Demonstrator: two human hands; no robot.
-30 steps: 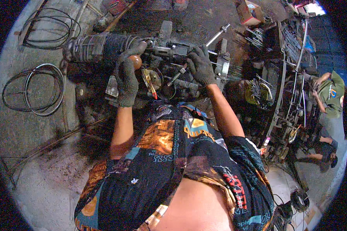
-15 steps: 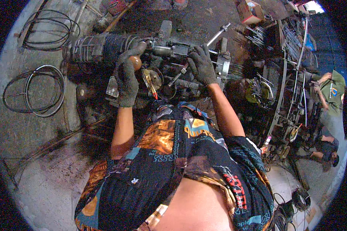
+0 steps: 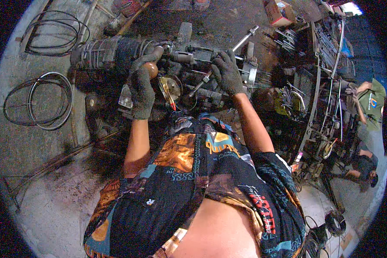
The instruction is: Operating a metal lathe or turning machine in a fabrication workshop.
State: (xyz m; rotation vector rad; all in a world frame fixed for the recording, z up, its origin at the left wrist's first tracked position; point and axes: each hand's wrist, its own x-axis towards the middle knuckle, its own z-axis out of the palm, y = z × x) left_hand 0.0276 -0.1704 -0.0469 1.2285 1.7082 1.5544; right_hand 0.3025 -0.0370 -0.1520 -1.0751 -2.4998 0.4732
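Note:
A dark, greasy metal-working machine that looks like a small lathe (image 3: 202,92) lies across in front of me. My left hand (image 3: 141,88), in a dark grey knit glove, curls around a lever with a round brown knob (image 3: 151,69); the knob shows beside the fingers, and the glove hides most of the lever. My right hand (image 3: 226,73), gloved alike, is closed over the middle of a slanting metal bar handle (image 3: 244,39), whose two ends stick out past the hand. Between the hands sit a shiny cylinder (image 3: 182,57) and a round brass-coloured disc (image 3: 170,88).
Coiled black cable (image 3: 51,32) and hoops of tubing (image 3: 51,101) lie at left. A cardboard box (image 3: 279,13) stands at the far right. Metal rods (image 3: 327,53) fill a rack at right, beyond which a person in a green shirt (image 3: 371,103) works. Black coils (image 3: 333,223) lie lower right.
The right hand has shifted very slightly with its fingers still on the bar handle. The left hand stays in place. The shiny cylinder looks darker than before.

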